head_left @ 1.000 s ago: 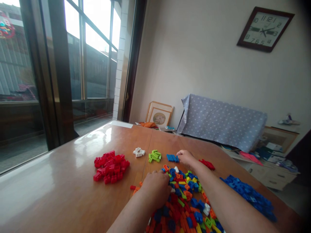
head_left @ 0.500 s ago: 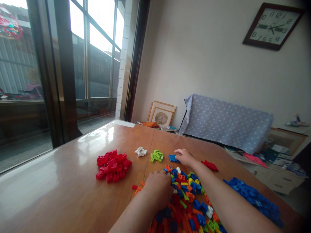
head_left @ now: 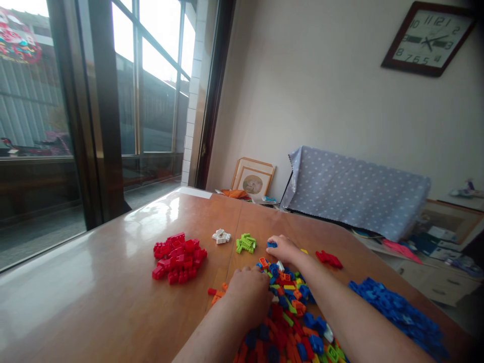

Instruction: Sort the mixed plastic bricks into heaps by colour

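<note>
My right hand reaches over the far edge of the mixed pile, its fingers curled round blue toy bricks; most of them are covered by the hand. My left hand rests at the left side of the mixed pile of toy bricks, back upward. Its fingers bend down out of sight, so I cannot tell what they hold. Just beyond my hands lie a small lime-green brick heap and a small white one. A few orange bricks lie left of my left wrist.
A large red brick heap stands on the wooden table at left. A small red group and a wide blue heap lie right of my right arm. Behind the table is a dotted cloth cover.
My right hand has moved slightly left and closed over the small blue brick group, which was more exposed before. A yellow brick now shows beside my right wrist. My left hand has hardly moved.
</note>
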The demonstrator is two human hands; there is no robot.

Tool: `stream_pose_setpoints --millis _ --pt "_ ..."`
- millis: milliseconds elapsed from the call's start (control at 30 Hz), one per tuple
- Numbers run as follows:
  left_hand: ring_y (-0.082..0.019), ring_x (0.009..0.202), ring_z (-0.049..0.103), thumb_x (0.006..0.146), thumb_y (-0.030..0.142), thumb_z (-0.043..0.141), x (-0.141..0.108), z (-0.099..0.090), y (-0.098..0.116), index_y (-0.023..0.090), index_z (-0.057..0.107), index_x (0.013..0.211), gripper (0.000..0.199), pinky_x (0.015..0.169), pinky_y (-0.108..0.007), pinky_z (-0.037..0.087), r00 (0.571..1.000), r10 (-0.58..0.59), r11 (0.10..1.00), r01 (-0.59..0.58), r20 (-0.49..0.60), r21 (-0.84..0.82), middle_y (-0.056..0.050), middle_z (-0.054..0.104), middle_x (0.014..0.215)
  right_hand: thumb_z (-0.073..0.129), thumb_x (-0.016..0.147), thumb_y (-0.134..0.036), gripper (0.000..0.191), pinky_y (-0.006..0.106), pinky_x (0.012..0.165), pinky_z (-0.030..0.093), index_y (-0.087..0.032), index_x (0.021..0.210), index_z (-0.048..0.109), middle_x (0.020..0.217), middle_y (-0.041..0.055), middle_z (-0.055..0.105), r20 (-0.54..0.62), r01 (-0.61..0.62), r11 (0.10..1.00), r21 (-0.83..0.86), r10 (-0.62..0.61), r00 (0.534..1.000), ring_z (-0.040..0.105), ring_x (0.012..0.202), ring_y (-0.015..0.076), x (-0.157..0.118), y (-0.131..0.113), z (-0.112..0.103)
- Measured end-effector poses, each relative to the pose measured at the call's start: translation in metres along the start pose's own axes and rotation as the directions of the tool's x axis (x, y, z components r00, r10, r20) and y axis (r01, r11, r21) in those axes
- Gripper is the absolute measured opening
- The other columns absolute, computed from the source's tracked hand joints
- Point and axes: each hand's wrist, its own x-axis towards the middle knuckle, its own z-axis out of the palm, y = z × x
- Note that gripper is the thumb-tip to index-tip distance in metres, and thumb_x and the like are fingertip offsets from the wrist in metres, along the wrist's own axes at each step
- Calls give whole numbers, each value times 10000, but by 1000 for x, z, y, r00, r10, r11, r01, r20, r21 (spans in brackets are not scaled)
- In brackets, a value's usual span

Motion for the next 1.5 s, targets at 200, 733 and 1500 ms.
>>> stream_pose_setpoints --millis 200,733,1500 --pt "-355 1051 656 893 373 508 -2 -5 1 199 715 1086 333 903 -512 537 1000 -5 1000 6 27 -4 -145 699 1150 691 785 -465 416 298 907 471 -294 1162 724 1207 53 696 -35 -43 999 16 43 998 642 1092 242 -3 6 -11" --pt "-360 1065 656 884 362 511 -4 -8 2 202 718 1088 331 918 -522 533 999 -14 1000 15 33 -21 -145 702 1154 648 757 -265 136 224 601 378 -251 825 765 838 6 762 -62 -164 983 88 170 984 636 722 161 -27 23 -24" --pt "-326 1055 643 894 373 501 -6 -9 4 224 698 1060 298 903 -459 528 999 12 1000 -12 36 -15 -127 689 1150 561 878 -636 460 352 851 572 -252 1077 718 1028 74 764 -79 -28 854 520 81 994 708 995 290 -197 27 -75"
